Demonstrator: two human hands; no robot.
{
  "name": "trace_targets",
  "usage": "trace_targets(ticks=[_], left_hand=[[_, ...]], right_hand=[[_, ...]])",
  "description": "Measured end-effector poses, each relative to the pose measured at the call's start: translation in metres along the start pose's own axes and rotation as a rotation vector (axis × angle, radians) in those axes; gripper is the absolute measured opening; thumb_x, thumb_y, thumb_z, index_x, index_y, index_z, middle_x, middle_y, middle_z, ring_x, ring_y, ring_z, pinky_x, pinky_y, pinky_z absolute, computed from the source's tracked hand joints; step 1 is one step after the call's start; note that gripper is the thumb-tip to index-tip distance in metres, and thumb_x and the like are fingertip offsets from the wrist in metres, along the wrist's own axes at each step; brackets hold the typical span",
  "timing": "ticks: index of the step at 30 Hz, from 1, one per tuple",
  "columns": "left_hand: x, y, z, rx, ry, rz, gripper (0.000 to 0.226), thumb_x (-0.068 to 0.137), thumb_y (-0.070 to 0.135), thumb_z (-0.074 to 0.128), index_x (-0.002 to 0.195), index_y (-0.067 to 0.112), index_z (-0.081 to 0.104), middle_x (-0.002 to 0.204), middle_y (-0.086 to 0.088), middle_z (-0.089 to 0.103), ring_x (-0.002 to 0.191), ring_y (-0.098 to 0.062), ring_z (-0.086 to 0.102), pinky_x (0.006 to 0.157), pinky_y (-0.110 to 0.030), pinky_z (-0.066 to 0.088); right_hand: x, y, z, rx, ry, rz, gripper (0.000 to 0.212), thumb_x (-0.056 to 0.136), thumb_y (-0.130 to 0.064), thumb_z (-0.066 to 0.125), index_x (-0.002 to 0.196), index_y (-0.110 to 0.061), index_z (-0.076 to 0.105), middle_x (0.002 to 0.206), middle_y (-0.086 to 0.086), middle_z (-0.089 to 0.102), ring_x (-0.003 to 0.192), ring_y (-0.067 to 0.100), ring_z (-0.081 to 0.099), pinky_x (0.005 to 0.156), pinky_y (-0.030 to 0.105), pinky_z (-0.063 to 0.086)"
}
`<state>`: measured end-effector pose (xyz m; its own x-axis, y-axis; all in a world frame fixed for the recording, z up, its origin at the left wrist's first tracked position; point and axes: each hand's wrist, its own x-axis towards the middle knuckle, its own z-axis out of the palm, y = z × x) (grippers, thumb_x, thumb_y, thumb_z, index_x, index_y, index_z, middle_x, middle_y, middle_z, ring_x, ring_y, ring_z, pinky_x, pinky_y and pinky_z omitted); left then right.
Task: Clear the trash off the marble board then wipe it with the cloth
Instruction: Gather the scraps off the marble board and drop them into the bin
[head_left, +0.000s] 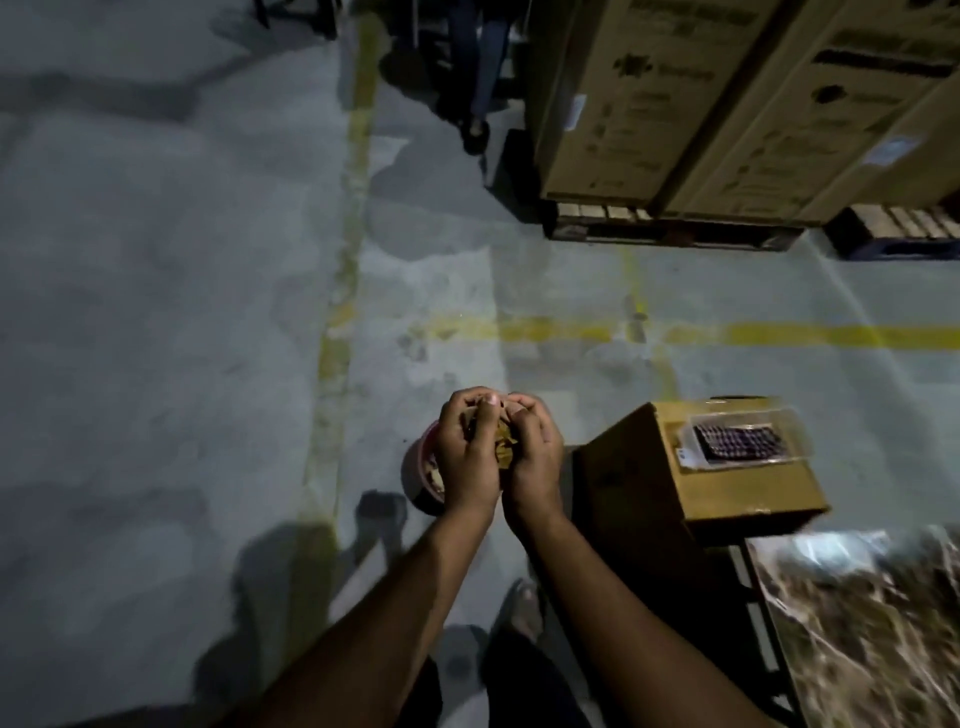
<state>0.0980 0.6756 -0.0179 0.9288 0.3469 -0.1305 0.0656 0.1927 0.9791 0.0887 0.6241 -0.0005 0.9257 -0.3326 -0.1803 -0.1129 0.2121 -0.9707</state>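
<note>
**Operator:** Trash (503, 451) is what I'm dealing with right now: a wad of brownish scraps cupped between both hands. Going left to right, the pink bin (422, 470) sits on the floor just under and to the left of my left hand (464, 457). That hand is curled round the wad from its side, fingers bent over the top. My right hand (535, 460) presses in against it from the other side, fingers curled the same way, so the scraps are pinched between the two palms.

**Observer:** And the marble board?

**Operator:** Well off to the right of my right hand and nearer to me; I see only a corner of the marble board (872, 639), and it is blurred. Between it and the hands stands a cardboard box (727, 483) with a clear plastic case (743, 440) on top. No cloth in sight.

**Observer:** How do I drop it cleanly?

**Operator:** I judge the hands sit slightly right of the bin's mouth, so I would shift them left until they are centred over it, lower them, then part the palms slowly. Loose scraps may cling, so a rub of the palms over the bin helps.
</note>
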Motion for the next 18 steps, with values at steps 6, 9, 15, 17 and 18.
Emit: trace_targets(ticks=[6, 9, 15, 17, 18], left_hand=[[0.065, -0.097, -0.006, 0.125, 0.055, -0.163, 0.024, 0.087, 0.042, 0.054, 0.098, 0.025, 0.068, 0.099, -0.005, 0.07, 0.096, -0.032, 0.066, 0.086, -0.058, 0.054], [0.097, -0.153, 0.003, 0.151, 0.107, -0.243, 0.025, 0.086, 0.038, 0.051, 0.099, 0.023, 0.066, 0.103, -0.005, 0.069, 0.099, -0.025, 0.065, 0.089, -0.051, 0.053], [0.148, -0.313, 0.008, 0.17, 0.266, -0.34, 0.031, 0.083, 0.054, 0.052, 0.098, 0.033, 0.069, 0.107, 0.003, 0.072, 0.104, -0.018, 0.066, 0.097, -0.042, 0.052], [0.16, -0.379, -0.002, 0.254, 0.256, -0.383, 0.034, 0.083, 0.061, 0.046, 0.101, 0.04, 0.065, 0.114, 0.005, 0.069, 0.112, -0.017, 0.063, 0.104, -0.04, 0.047], [0.167, -0.411, -0.008, 0.295, 0.231, -0.405, 0.038, 0.082, 0.061, 0.043, 0.105, 0.04, 0.065, 0.117, 0.003, 0.067, 0.116, -0.019, 0.061, 0.107, -0.04, 0.044]], right_hand=[[0.069, 0.076, 0.013, -0.028, 0.018, 0.147, 0.019, 0.096, -0.006, 0.05, 0.087, -0.005, 0.066, 0.081, 0.004, 0.068, 0.077, 0.015, 0.064, 0.067, 0.028, 0.052], [0.116, 0.136, 0.009, -0.047, 0.023, 0.223, 0.018, 0.097, 0.001, 0.049, 0.089, 0.0, 0.065, 0.079, 0.002, 0.067, 0.074, 0.01, 0.062, 0.067, 0.024, 0.052], [0.199, 0.298, -0.02, -0.122, -0.011, 0.302, 0.026, 0.095, -0.005, 0.053, 0.102, 0.018, 0.062, 0.093, 0.012, 0.066, 0.081, 0.006, 0.063, 0.076, 0.018, 0.051], [0.218, 0.354, -0.035, -0.187, -0.045, 0.362, 0.019, 0.1, 0.002, 0.049, 0.103, 0.011, 0.065, 0.093, 0.007, 0.067, 0.079, -0.001, 0.064, 0.076, 0.015, 0.05], [0.229, 0.383, -0.042, -0.21, -0.047, 0.398, 0.019, 0.102, 0.002, 0.048, 0.102, 0.004, 0.067, 0.093, 0.004, 0.068, 0.079, -0.003, 0.065, 0.076, 0.014, 0.049]])
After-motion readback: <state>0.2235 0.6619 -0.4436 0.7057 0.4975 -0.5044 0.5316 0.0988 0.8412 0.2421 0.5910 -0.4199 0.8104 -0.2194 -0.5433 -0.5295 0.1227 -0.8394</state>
